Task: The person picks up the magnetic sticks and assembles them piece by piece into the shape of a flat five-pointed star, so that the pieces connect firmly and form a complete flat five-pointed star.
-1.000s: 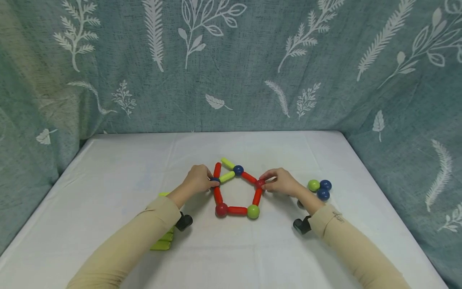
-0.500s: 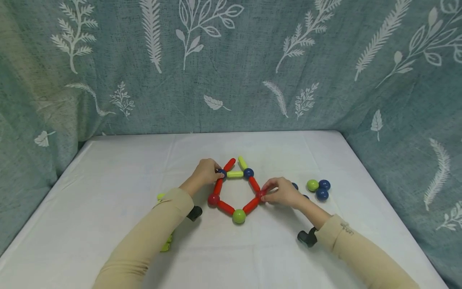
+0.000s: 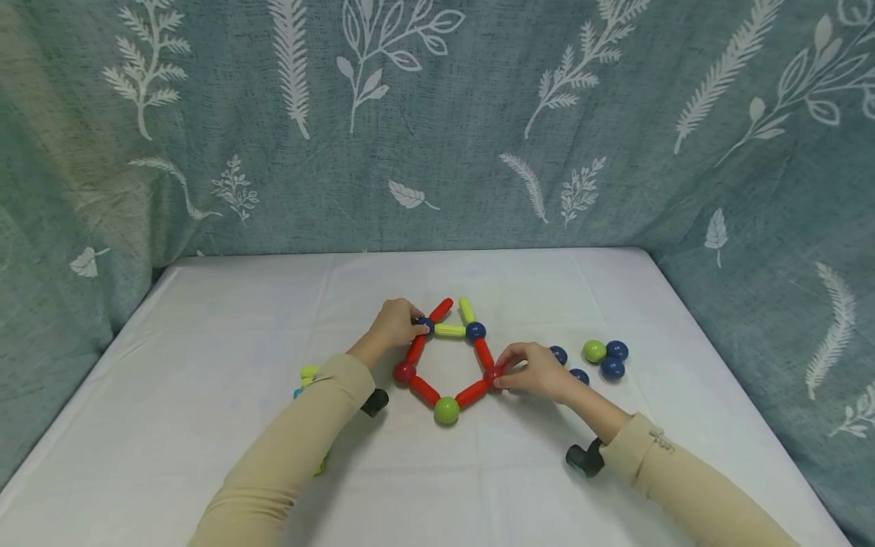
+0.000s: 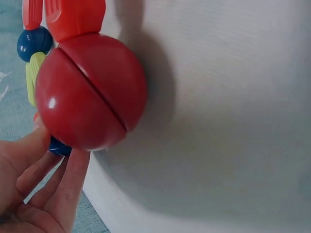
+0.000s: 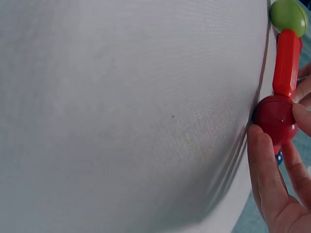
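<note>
A five-sided ring of rods and balls lies on the white table between the hands. My left hand (image 3: 393,325) pinches the blue ball (image 3: 427,325) at its upper left corner. The right hand (image 3: 533,372) holds a dark red ball (image 5: 276,119) at the right corner between thumb and fingers. Another red ball (image 4: 92,92), at the lower left, looms large in the left wrist view. A green ball (image 3: 447,410) forms the near corner, a second blue ball (image 3: 475,331) the upper right one. A red rod (image 3: 441,310) and a yellow-green rod (image 3: 467,309) stick out at the far side.
Loose blue balls (image 3: 612,369) and a green ball (image 3: 594,351) lie right of the ring. Yellow-green rods (image 3: 309,372) and something blue are partly hidden beneath the left forearm. A patterned curtain (image 3: 437,152) hangs behind the table.
Both hands have turned the ring clockwise, mostly in the first half second. The left hand moved away and right, the right hand nearer. Two blue balls beside the right hand have come into sight.
</note>
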`<control>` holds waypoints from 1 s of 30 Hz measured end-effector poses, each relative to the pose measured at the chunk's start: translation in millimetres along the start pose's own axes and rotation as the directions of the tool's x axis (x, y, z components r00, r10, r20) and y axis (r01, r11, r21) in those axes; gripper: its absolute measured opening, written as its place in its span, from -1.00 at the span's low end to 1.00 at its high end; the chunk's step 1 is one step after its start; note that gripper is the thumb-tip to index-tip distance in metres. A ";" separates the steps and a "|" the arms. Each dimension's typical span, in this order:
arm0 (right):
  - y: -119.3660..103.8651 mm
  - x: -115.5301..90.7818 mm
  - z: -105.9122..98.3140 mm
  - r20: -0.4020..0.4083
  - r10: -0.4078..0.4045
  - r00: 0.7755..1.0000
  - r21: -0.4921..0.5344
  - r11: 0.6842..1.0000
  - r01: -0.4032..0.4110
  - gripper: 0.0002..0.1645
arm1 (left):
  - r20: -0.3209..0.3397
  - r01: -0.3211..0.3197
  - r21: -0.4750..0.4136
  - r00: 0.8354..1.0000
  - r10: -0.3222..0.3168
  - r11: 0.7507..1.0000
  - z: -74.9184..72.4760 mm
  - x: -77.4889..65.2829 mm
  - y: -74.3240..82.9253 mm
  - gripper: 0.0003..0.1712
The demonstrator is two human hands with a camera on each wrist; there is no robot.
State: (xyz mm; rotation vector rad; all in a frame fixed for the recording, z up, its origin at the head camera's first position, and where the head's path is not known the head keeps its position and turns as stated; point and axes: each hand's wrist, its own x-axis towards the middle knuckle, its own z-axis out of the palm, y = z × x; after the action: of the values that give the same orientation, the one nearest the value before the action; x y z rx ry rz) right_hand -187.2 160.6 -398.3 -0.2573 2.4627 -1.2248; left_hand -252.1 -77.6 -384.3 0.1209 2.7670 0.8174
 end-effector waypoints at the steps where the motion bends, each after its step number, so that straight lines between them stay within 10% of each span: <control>1: 0.3 -0.1 -0.1 0.000 -0.001 1.000 0.002 1.000 0.001 -0.78 | 0.001 0.003 -0.005 1.000 -0.003 1.000 0.4 0.2 0.0 -0.63; 12: 5.5 -2.9 -14.4 0.031 -0.063 0.998 0.020 0.998 0.063 -0.70 | 0.003 0.026 -0.041 1.000 -0.026 0.999 0.8 -3.1 -0.7 -0.62; 30: 48.3 -37.7 -116.8 -0.236 -0.151 0.960 -0.051 0.988 0.143 -0.50 | -0.024 0.053 -0.087 0.998 -0.055 0.995 2.5 -9.1 0.1 -0.66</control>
State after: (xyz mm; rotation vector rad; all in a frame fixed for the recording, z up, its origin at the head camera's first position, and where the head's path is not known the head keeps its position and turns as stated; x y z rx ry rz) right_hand -200.4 287.1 -363.1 -0.3245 2.7145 -1.3468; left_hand -242.7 -77.5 -384.3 0.0192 2.7409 0.9298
